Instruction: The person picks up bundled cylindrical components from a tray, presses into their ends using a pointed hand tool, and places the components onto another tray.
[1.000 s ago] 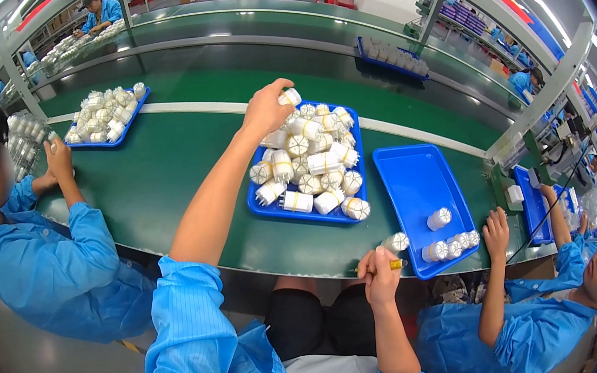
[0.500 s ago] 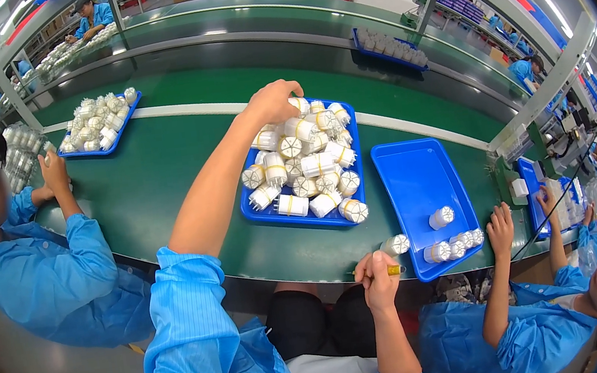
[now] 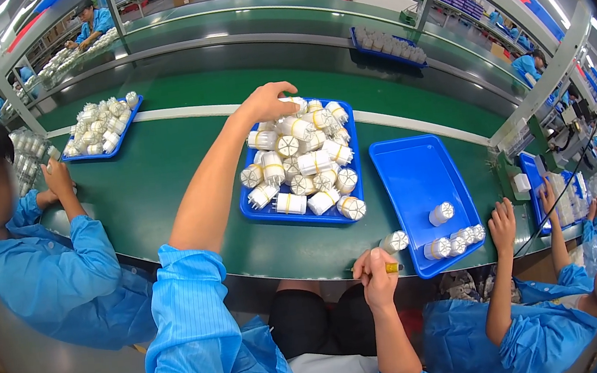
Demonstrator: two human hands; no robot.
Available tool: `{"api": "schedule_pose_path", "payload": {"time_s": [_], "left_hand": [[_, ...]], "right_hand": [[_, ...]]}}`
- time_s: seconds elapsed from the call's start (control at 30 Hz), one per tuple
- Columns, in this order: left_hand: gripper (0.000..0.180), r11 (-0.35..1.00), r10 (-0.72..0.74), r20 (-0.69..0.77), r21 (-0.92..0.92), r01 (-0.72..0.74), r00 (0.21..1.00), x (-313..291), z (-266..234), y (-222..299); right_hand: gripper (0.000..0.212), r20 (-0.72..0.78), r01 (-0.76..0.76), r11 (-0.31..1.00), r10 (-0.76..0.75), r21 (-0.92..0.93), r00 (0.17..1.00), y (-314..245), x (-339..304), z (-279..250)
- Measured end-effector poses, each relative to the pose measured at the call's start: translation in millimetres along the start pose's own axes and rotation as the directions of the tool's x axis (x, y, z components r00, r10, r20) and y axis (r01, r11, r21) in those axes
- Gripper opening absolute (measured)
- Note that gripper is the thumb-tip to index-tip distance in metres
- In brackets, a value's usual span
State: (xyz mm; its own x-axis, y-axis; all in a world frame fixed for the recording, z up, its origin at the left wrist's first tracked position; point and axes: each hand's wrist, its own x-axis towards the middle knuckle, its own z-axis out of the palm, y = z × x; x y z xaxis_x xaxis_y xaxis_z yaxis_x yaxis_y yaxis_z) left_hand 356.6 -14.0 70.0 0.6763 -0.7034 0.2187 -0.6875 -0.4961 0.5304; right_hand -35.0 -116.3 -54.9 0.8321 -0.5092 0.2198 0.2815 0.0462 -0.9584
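My left hand (image 3: pixel 267 104) reaches over the far left corner of a heaped blue tray (image 3: pixel 302 218). Its fingers close round a white cylindrical part (image 3: pixel 296 103) at the top of the heap; the thumb side is partly hidden. More white cylinders (image 3: pixel 314 162) with yellow bands and prongs fill this tray. By the bench's near edge, my right hand (image 3: pixel 378 285) is closed on a slim yellow-handled tool (image 3: pixel 392 267), whose kind I cannot make out. Just beyond that hand, one white cylinder (image 3: pixel 394 242) lies on the green bench.
To the right, a second blue tray (image 3: pixel 409 173) holds several white cylinders at its near end. A co-worker's hand (image 3: pixel 502 227) rests beside it. Another co-worker sits at left near a full blue tray (image 3: pixel 105 153). A further loaded tray (image 3: pixel 389 47) lies beyond the bench.
Both hands keep nearly the same places and grips. The view has shifted slightly, and the heap looks almost unchanged.
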Motion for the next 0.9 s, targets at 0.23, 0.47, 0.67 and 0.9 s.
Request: {"api": "schedule_pose_path", "payload": {"time_s": [0.23,0.47,0.67,0.9], "left_hand": [[0.051,0.995,0.043,-0.093,-0.085,-0.051,0.995,0,11,-10],[0.048,0.994,0.092,-0.303,-0.023,-0.104,0.949,5,23,-20],[0.038,0.962,-0.064,-0.634,-0.246,-0.122,0.771,-38,11,4],[0.029,0.919,-0.305,-0.562,-0.386,0.082,0.769,-137,26,-47]], "right_hand": [[0.047,-0.002,0.001,1.000,-0.001,0.014,1.000,1,-1,-2],[0.045,-0.021,-0.008,1.000,0.008,0.002,1.000,0,-1,0],[0.045,0.011,-0.032,0.999,0.032,-0.006,0.999,-4,1,0],[0.045,0.003,-0.046,0.999,0.046,-0.004,0.999,-5,1,-2]]}}
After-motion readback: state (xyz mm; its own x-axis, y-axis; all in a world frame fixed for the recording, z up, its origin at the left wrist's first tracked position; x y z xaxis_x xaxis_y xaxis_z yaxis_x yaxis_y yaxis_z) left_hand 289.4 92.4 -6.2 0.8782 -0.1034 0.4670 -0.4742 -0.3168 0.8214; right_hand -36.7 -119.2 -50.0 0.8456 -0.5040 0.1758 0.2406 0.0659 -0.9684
